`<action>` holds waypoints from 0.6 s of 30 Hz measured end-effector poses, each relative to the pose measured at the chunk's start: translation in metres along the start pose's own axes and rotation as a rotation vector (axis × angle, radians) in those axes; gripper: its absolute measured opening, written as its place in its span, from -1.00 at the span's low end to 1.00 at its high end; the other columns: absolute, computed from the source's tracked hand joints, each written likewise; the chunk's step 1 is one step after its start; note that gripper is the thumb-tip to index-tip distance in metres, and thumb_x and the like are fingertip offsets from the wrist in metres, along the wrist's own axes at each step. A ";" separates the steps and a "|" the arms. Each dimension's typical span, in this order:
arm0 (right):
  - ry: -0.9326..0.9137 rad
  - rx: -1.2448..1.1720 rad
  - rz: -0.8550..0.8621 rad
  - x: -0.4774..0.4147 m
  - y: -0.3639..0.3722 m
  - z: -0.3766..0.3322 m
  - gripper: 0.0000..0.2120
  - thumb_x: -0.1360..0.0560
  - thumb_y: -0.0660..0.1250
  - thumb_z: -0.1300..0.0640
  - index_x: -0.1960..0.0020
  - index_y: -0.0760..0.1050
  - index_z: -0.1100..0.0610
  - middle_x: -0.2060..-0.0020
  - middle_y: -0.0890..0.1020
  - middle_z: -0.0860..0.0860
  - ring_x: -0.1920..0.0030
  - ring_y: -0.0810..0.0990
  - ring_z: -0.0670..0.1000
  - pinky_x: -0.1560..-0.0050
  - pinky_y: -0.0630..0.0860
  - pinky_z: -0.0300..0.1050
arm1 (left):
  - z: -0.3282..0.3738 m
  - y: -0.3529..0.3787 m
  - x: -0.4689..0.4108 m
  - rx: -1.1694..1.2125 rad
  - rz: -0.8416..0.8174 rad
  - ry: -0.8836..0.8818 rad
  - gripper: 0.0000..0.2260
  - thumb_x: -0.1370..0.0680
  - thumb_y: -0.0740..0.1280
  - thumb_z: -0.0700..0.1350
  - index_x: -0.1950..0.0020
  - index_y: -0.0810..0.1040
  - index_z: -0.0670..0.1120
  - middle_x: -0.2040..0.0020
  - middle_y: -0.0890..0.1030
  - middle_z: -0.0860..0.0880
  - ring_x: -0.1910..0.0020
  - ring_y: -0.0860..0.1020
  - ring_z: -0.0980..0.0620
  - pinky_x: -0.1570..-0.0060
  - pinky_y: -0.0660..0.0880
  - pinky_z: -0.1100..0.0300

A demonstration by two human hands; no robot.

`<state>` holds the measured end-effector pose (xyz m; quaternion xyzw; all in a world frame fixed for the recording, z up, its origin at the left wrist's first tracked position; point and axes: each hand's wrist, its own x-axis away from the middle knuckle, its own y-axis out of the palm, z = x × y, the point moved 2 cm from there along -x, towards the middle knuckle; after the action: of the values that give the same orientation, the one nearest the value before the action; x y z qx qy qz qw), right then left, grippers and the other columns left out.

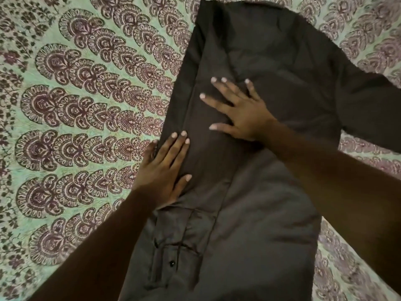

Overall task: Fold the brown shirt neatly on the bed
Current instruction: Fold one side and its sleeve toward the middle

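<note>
The brown shirt lies flat on the bed, on a pale green cover printed with rows of dark red fan shapes. It runs lengthwise from the near side of the bed toward the far side, and the cover shows on both sides of it. Its left side is folded inward, making a long straight edge. A sleeve lies along that fold, and its cuff with a small dark button sits at the near end. The other sleeve sticks out to the right, spread over the cover.

The left hand rests palm down on the folded left edge of the shirt. Its fingers are straight and close together, pressing on the cloth and gripping nothing, and the outer side of the hand is just over the cover. The right hand lies flat further up, near the middle of the shirt. Its fingers are spread wide and straight, pressing the cloth down without grasping it. The two hands are near each other but do not touch. Both bare forearms reach in from the near side.
</note>
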<state>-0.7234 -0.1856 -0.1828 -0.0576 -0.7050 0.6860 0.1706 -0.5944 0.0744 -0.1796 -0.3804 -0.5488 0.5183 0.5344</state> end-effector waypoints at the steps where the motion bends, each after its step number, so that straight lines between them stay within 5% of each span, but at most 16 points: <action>1: 0.099 -0.038 -0.001 -0.009 -0.003 0.013 -0.24 -0.56 -0.08 -0.52 -0.67 -0.07 -0.23 -0.69 -0.04 -0.02 -0.69 -0.06 0.10 -0.60 -0.05 0.36 | 0.000 0.000 -0.001 -0.007 -0.003 0.003 -0.27 -0.61 0.14 0.24 -0.68 0.06 -0.09 -0.70 0.02 -0.03 -0.67 0.01 -0.01 -0.59 0.07 -0.15; 4: 0.264 -0.078 0.069 -0.025 -0.013 0.031 -0.19 -0.59 -0.06 -0.48 -0.69 -0.04 -0.07 -0.69 -0.04 0.07 -0.68 -0.08 0.16 -0.62 -0.08 0.31 | -0.002 0.001 -0.002 -0.008 -0.011 -0.005 -0.26 -0.60 0.15 0.25 -0.68 0.06 -0.08 -0.70 0.02 -0.03 -0.67 0.02 -0.01 -0.56 0.08 -0.15; 8: -0.195 0.015 0.033 -0.025 -0.010 0.002 -0.19 -0.63 -0.02 -0.43 -0.70 -0.06 0.02 -0.69 -0.03 0.07 -0.68 -0.09 0.12 -0.65 -0.05 0.20 | -0.006 0.002 -0.003 0.028 -0.025 -0.011 -0.25 -0.59 0.17 0.25 -0.68 0.07 -0.07 -0.70 0.04 -0.02 -0.67 0.05 0.00 -0.52 0.16 -0.21; 10: -0.266 0.042 -0.024 -0.037 -0.007 0.005 -0.20 -0.61 -0.05 -0.46 -0.70 -0.08 -0.06 -0.69 -0.04 0.01 -0.69 -0.06 0.06 -0.64 -0.02 0.22 | -0.006 0.001 -0.004 0.023 -0.038 -0.003 -0.25 -0.58 0.17 0.25 -0.68 0.07 -0.07 -0.70 0.03 -0.02 -0.67 0.04 -0.01 -0.52 0.16 -0.23; 15: -0.025 0.073 0.012 -0.102 -0.025 0.060 -0.24 -0.59 -0.15 -0.50 -0.68 -0.05 -0.16 -0.69 0.03 -0.01 -0.67 0.05 0.09 -0.58 -0.04 0.38 | -0.007 0.002 -0.004 0.031 -0.046 0.011 -0.24 -0.59 0.16 0.25 -0.68 0.05 -0.09 -0.70 -0.02 -0.04 -0.67 0.02 -0.03 -0.54 0.11 -0.22; 18: 0.123 0.044 0.016 -0.124 -0.041 0.065 -0.18 -0.59 -0.14 -0.50 -0.69 -0.05 -0.05 -0.69 -0.01 0.05 -0.68 -0.04 0.16 -0.58 -0.13 0.42 | -0.008 0.000 -0.005 0.051 -0.048 0.008 -0.24 -0.59 0.17 0.25 -0.68 0.07 -0.10 -0.70 0.00 -0.04 -0.67 0.04 -0.04 -0.53 0.15 -0.22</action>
<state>-0.6216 -0.2885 -0.1621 -0.1016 -0.6773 0.6978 0.2096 -0.5855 0.0711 -0.1812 -0.3555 -0.5423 0.5174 0.5583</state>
